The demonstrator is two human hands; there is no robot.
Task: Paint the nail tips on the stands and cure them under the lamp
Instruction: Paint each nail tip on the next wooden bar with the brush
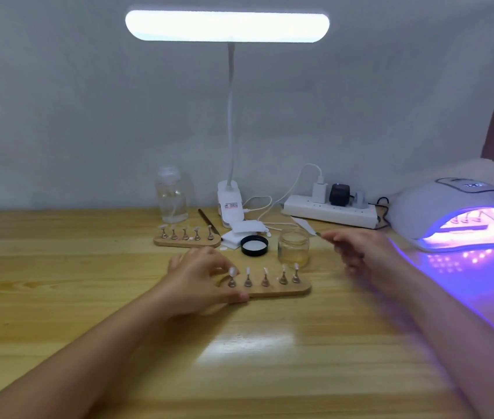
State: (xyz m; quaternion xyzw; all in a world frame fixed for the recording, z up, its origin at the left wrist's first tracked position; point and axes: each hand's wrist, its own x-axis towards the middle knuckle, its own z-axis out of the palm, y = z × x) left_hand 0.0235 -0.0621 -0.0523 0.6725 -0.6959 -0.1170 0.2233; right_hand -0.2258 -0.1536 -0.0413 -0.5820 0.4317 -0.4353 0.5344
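Note:
A near wooden stand holds several nail tips on metal pegs, in the middle of the table. My left hand grips its left end, thumb on the front edge and fingers behind the first peg. My right hand is blurred, to the right of the stand, and pinches a thin tool with a white flat end that points back left. A second stand with several tips sits farther back. The curing lamp at the right glows purple, with a third stand inside it.
An open glass jar and its black lid stand just behind the near stand. Also at the back are white pads, a dark brush, a clear bottle, a desk lamp base and a power strip.

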